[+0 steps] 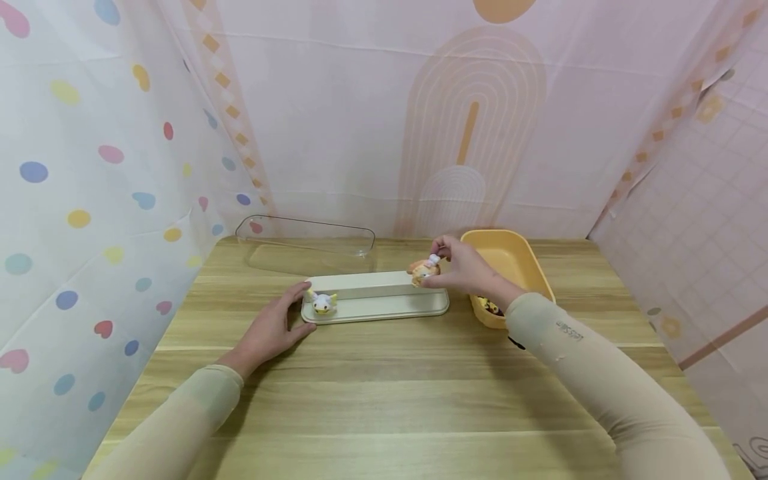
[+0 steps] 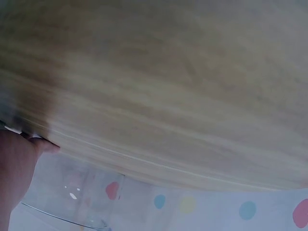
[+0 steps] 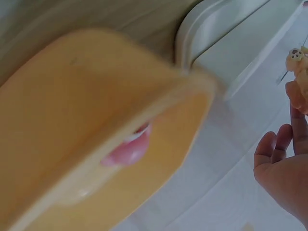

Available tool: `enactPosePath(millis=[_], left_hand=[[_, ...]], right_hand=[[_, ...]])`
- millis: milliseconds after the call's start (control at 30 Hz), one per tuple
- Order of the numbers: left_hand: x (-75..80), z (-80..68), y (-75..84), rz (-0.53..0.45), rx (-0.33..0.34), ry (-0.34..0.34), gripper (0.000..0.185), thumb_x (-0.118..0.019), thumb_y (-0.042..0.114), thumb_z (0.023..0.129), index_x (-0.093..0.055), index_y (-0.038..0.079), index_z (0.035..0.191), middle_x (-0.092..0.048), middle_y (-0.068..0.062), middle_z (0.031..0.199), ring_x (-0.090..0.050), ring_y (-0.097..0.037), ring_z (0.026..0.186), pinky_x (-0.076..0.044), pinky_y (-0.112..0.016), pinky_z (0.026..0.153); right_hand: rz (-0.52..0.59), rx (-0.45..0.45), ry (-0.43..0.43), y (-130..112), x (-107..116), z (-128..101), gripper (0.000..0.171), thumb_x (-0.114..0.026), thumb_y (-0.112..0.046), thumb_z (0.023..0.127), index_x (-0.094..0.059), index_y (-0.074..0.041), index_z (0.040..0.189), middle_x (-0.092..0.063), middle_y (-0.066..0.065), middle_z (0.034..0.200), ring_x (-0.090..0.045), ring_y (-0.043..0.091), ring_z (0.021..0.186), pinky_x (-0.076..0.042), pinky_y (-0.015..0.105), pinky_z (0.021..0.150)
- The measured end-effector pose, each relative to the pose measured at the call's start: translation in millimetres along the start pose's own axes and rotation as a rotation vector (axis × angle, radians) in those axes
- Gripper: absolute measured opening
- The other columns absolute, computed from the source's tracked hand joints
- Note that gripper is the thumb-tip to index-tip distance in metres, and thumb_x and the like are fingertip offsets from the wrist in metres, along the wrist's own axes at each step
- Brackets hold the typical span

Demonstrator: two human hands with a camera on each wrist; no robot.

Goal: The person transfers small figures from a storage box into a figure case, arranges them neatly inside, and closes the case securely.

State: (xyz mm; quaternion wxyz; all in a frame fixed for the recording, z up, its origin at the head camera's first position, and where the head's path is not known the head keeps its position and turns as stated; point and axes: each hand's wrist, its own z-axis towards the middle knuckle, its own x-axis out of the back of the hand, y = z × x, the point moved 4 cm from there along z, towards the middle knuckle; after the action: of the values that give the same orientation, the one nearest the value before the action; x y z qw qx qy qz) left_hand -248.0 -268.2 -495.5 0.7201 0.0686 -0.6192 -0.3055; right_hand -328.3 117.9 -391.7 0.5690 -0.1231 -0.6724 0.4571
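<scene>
A long white tray (image 1: 378, 308) with a raised step along its back lies on the table. My left hand (image 1: 273, 328) holds its left end, thumb at the front corner and fingers at the back corner. Close to those fingers, a small white toy figure (image 1: 323, 303) with yellow ear-like tips sits on the tray. Above the tray's right part, my right hand (image 1: 467, 267) pinches an orange toy figure (image 1: 423, 272) with a pale top between thumb and fingers. In the right wrist view that orange figure (image 3: 299, 77) shows a paw with dark pads.
An orange-yellow bin (image 1: 507, 257) stands right of the tray, partly hidden by my right forearm. Small toys (image 1: 491, 305) lie inside it, a pink one (image 3: 132, 148) among them. Behind the tray at left lies a clear plastic cover (image 1: 306, 250). Patterned curtains (image 1: 336, 120) surround the wooden table (image 1: 372, 400).
</scene>
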Motion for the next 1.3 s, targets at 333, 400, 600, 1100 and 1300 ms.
enactPosePath(millis=[333,400,600,1100,1300], left_hand=[[0.5,-0.4,-1.3,0.01,0.0,0.003,0.091,-0.087,0.021,0.092,-0.033,0.011,0.165,-0.059,-0.026,0.154,-0.058,-0.052,0.137,-0.046,-0.068,0.114],[1.5,-0.9,-0.1,0.009,-0.004,0.009,0.091,-0.087,0.02,0.092,-0.033,0.011,0.165,-0.059,-0.026,0.153,-0.059,-0.052,0.137,-0.046,-0.068,0.114],[1.5,-0.2,1.2,0.013,-0.007,0.016,0.091,-0.087,0.02,0.092,-0.033,0.012,0.165,-0.059,-0.026,0.154,-0.058,-0.052,0.138,-0.046,-0.068,0.115],[0.9,1.5,2.9,0.009,0.007,0.0,0.092,-0.087,0.023,0.092,-0.032,0.013,0.165,-0.058,-0.024,0.156,-0.057,-0.052,0.138,-0.045,-0.069,0.116],[-0.1,0.3,1.9,0.016,-0.005,0.011,0.092,-0.087,0.023,0.091,-0.033,0.014,0.165,-0.059,-0.024,0.155,-0.058,-0.052,0.136,-0.045,-0.069,0.115]], right_hand=[[-0.039,0.102,0.012,-23,-35,18,0.053,-0.094,-0.017,0.079,-0.057,-0.006,0.115,-0.069,0.012,0.121,-0.067,0.033,0.13,-0.054,0.05,0.11],[-0.072,0.119,0.011,-31,-44,21,0.053,-0.094,-0.018,0.08,-0.058,-0.006,0.116,-0.069,0.012,0.121,-0.068,0.033,0.129,-0.054,0.048,0.11],[-0.165,0.146,-0.015,-50,-75,28,0.051,-0.095,-0.024,0.081,-0.06,-0.011,0.115,-0.07,0.008,0.121,-0.066,0.027,0.125,-0.054,0.044,0.109],[-0.418,0.179,0.021,-60,-122,29,0.046,-0.091,-0.035,0.088,-0.06,-0.016,0.117,-0.067,0.005,0.121,-0.059,0.025,0.117,-0.056,0.04,0.1],[-0.508,0.208,0.043,-60,-131,27,0.046,-0.089,-0.036,0.089,-0.061,-0.015,0.119,-0.07,0.002,0.117,-0.057,0.026,0.127,-0.043,0.045,0.119]])
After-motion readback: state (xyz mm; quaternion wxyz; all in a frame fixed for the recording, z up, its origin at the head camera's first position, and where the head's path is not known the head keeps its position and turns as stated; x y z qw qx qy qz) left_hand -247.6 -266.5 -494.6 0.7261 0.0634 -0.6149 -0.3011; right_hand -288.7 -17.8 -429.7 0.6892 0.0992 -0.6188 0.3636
